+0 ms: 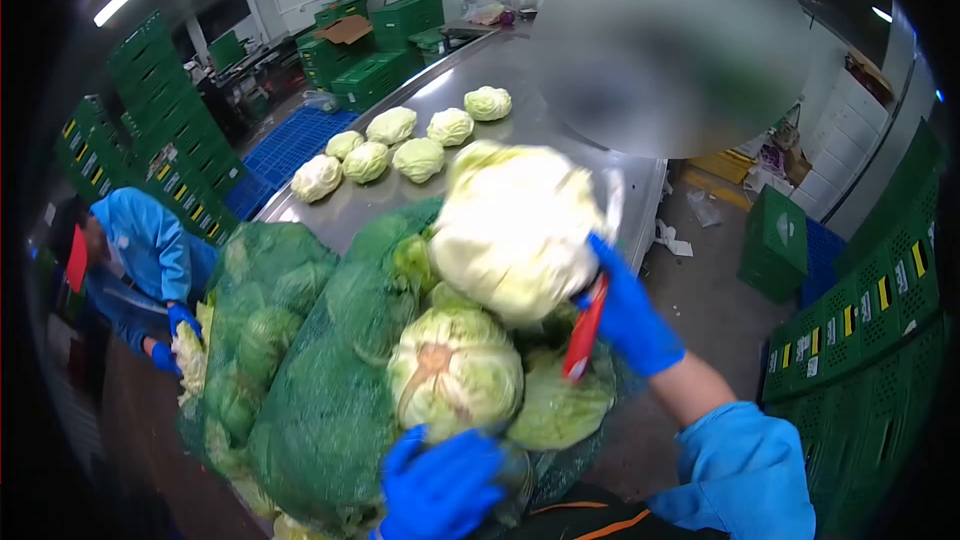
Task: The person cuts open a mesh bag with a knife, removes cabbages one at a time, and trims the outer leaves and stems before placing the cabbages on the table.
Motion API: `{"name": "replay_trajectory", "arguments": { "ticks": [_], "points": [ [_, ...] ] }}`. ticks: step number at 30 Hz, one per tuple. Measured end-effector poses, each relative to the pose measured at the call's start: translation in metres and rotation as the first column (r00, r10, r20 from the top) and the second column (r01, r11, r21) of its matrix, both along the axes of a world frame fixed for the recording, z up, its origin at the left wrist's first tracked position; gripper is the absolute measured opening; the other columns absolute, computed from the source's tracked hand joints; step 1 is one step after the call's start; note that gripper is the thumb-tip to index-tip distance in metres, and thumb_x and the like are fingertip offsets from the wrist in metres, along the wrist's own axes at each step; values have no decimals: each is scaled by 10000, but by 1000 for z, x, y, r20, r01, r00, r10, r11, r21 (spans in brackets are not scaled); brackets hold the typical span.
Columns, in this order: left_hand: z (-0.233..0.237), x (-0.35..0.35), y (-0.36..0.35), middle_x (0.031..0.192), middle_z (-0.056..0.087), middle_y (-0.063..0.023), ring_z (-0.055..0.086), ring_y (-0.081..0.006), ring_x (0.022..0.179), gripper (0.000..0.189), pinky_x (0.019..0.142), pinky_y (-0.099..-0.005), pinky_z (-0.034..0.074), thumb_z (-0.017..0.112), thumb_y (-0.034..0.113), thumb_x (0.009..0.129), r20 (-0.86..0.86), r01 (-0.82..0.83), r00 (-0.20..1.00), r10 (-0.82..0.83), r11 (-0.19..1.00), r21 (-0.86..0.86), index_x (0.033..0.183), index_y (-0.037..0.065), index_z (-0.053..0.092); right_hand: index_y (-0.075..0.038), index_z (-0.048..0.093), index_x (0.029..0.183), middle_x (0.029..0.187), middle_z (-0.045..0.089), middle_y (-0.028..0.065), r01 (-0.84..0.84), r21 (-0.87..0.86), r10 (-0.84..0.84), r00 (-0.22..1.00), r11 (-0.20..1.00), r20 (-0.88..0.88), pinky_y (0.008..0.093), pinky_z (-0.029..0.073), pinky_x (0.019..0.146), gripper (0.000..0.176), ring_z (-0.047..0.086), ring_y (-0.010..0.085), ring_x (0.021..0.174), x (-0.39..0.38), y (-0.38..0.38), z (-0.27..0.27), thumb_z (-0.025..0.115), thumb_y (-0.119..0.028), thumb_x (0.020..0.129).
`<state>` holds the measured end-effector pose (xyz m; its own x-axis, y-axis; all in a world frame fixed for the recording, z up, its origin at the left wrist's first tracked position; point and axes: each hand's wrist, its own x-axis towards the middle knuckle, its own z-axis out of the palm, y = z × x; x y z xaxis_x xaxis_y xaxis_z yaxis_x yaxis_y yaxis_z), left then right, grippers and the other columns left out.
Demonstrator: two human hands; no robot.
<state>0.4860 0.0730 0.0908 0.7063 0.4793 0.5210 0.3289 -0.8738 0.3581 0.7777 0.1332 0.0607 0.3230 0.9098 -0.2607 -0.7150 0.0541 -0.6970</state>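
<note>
My right hand (628, 312), in a blue glove, holds up a large pale cabbage (517, 227) and also grips a red-handled knife (585, 332) that points down. Below it, my left hand (440, 483), also gloved blue, rests on the open end of a green net sack (330, 410) full of cabbages. Another cabbage (455, 368) lies stem-up at the sack's mouth, right above my left hand. Loose green leaves (560, 405) lie beside it.
Several trimmed cabbages (405, 145) lie on the steel table (510, 70) farther back. A second green sack (262, 300) lies to the left. A person in blue (140, 260) works at the left edge. Green crates (870, 340) stand stacked right and behind.
</note>
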Motion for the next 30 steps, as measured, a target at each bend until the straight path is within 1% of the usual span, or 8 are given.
{"name": "replay_trajectory", "arguments": {
  "ticks": [7,12,17,21,25,26,27,30],
  "points": [
    [-49,-79,-12,953,646,-100,596,-246,901,204,943,-415,374,440,46,887,59,-687,688,723,675,-268,922,-1,635,-127,586,997,717,598,-15,339,-76,-293,889,938,353,198,376,387,356,493,93,466,256,144,-116,722,-324,734],
    [-53,-120,-40,994,633,-118,574,-236,959,243,936,-372,384,428,133,926,-94,-891,328,940,274,-363,997,7,623,-93,438,1251,1135,555,85,326,118,-344,920,938,189,293,480,751,533,550,208,1013,280,193,-159,636,-312,807],
    [-72,-116,-95,1004,621,-104,565,-188,953,275,896,-323,405,402,124,944,16,-890,47,999,49,-453,1004,-44,611,-9,504,1125,1080,569,142,-570,343,223,700,746,678,375,415,943,342,563,247,1017,397,303,-154,465,-276,914],
    [-125,-121,-174,1133,565,-120,548,-197,989,281,898,-328,403,478,53,897,116,-765,-237,965,-112,-634,1162,-24,529,-53,386,1311,1347,383,195,-636,422,176,662,646,729,356,354,1010,384,434,260,1209,225,253,-55,374,-142,937],
    [-168,-101,-204,1380,307,-178,332,-300,1256,837,1026,-394,279,718,172,727,-76,-964,-71,995,-88,-249,1383,20,222,-58,367,1326,1355,371,196,-750,223,190,422,623,887,258,445,892,420,455,238,1194,81,161,-27,381,-204,933],
    [-168,-106,-192,1377,298,-199,298,-330,1272,896,1041,-419,250,737,202,694,-91,-972,-9,996,-30,-232,1387,13,201,-22,385,1298,1318,418,176,-883,7,722,388,470,572,233,500,704,442,577,191,993,48,139,-2,403,-248,918],
    [-166,-113,-174,1375,289,-219,263,-360,1287,956,1055,-444,220,756,233,661,-106,-975,60,993,36,-220,1390,6,179,47,394,1257,1148,569,140,-766,-156,582,321,623,747,140,344,354,511,608,130,717,-7,102,6,434,-314,898],
    [-151,-135,-116,1307,386,-155,364,-345,1197,773,1039,-446,244,745,167,644,-78,-934,354,932,348,-78,1308,46,369,68,436,1193,1067,605,157,-870,-205,615,135,449,777,181,421,423,434,626,157,681,-109,23,19,456,-241,888]
  ]
}}
